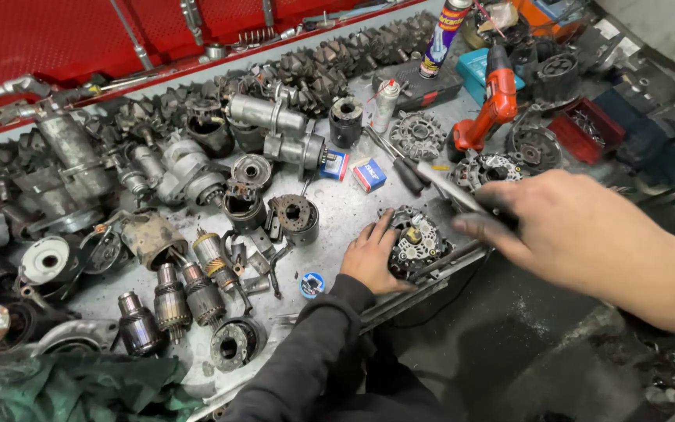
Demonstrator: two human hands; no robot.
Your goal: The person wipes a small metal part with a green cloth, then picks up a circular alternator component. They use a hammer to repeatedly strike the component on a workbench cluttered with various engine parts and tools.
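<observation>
A: Where is the alternator part (417,242) sitting?
B: At the workbench (337,215) front edge. The left hand (370,258) is pressing flat against its left side, fingers spread.
A: And the right hand (564,227)?
B: Hovering just right of it, fingers pinching a metal tool (451,191). Beyond the part, an orange drill (492,105) is lying; left of it, a blue solder spool (312,284).

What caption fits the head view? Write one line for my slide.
Left hand steadies a finned alternator part at the bench edge while the right hand brings a metal tool toward it.
</observation>
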